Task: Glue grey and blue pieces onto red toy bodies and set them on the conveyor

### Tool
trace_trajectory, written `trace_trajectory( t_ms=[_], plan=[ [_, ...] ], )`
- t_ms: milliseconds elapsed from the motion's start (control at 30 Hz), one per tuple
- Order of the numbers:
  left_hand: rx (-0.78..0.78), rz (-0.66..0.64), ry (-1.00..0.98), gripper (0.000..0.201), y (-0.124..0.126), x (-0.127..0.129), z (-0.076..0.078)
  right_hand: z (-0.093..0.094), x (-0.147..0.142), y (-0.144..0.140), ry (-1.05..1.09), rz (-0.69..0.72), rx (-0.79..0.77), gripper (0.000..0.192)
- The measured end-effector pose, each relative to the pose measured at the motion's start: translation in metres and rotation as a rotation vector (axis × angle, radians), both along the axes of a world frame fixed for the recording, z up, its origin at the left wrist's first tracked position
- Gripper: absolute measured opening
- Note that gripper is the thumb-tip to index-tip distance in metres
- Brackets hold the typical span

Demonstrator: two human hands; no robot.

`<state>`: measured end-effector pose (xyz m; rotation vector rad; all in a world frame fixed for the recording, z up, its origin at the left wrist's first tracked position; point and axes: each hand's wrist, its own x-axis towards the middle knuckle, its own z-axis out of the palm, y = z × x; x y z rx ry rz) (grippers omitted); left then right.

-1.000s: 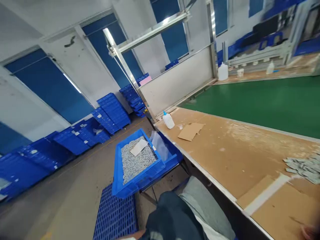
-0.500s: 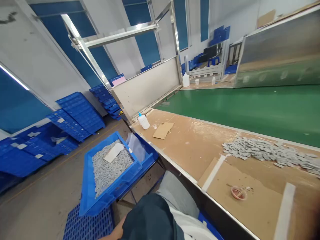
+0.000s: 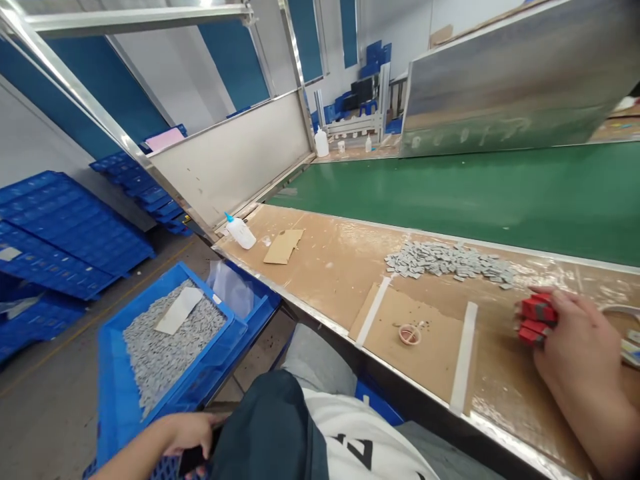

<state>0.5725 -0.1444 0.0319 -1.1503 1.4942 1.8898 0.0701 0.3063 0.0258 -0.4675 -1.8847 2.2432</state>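
My right hand (image 3: 575, 343) rests on the brown workbench (image 3: 330, 273) at the right and grips a small stack of red blocks (image 3: 536, 319). A long pile of small grey pieces (image 3: 450, 260) lies on the bench just beyond it. My left hand (image 3: 187, 432) is down by my left thigh, at the near edge of a blue crate (image 3: 115, 393) filled with the same grey pieces. Its fingers curl over something dark that I cannot make out. A white card (image 3: 179, 310) lies on top of the crate's contents.
A taped-down cardboard sheet (image 3: 435, 347) carries a small round cap (image 3: 410, 333). A white glue bottle (image 3: 240, 232) and a cardboard scrap (image 3: 283, 245) lie at the bench's far left. A green conveyor belt (image 3: 475, 193) runs behind. Stacked blue crates (image 3: 60, 227) stand on the floor.
The view has swung right and down. The grey pile, the taped cardboard, and then both my hands have come into sight, the right one holding red blocks.
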Motion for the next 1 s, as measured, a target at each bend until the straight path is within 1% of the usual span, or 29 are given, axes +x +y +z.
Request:
trace_trajectory(
  t_ms=[67, 100, 167, 200, 267, 333, 400, 467, 600, 767, 900, 1000],
  plan=[
    [-0.021, -0.022, -0.116, 0.055, -0.017, 0.001, 0.020, 0.001, 0.000, 0.001, 0.024, 0.017, -0.038, 0.034],
    [-0.054, 0.008, -0.151, 0.047, -0.022, -0.002, 0.029, 0.002, 0.001, 0.001, 0.031, 0.014, -0.043, 0.033],
    [-0.076, 0.162, -0.124, 0.055, -0.024, -0.014, 0.041, 0.004, 0.002, 0.001, 0.044, 0.014, -0.041, 0.032],
    [-0.073, 0.233, -0.065, 0.058, -0.021, -0.023, 0.043, 0.004, 0.002, 0.001, 0.051, 0.012, -0.040, 0.032],
    [-0.030, 0.331, 0.086, 0.064, -0.010, -0.043, 0.040, 0.003, 0.001, 0.000, 0.065, 0.016, -0.042, 0.033],
    [0.030, 0.390, 0.198, 0.070, 0.004, -0.062, 0.031, 0.001, 0.001, 0.001, 0.069, 0.018, -0.045, 0.033],
    [0.075, 0.421, 0.271, 0.074, 0.016, -0.076, 0.022, -0.001, 0.000, 0.001, 0.064, 0.026, -0.043, 0.033],
    [0.111, 0.435, 0.319, 0.078, 0.024, -0.085, 0.017, -0.001, 0.001, 0.001, 0.063, 0.031, -0.035, 0.032],
    [0.175, 0.466, 0.386, 0.083, 0.027, -0.094, 0.016, -0.001, 0.002, 0.001, 0.089, 0.030, -0.007, 0.031],
    [0.141, 0.557, 0.452, 0.071, 0.023, -0.101, 0.018, -0.004, 0.000, 0.003, 0.058, 0.034, 0.016, 0.029],
    [0.115, 0.547, 0.442, 0.068, 0.022, -0.102, 0.017, -0.006, -0.001, 0.004, 0.096, 0.040, -0.004, 0.022],
    [0.107, 0.521, 0.457, 0.070, 0.021, -0.100, 0.015, -0.004, 0.001, 0.002, 0.097, 0.040, 0.000, 0.016]
  ],
)
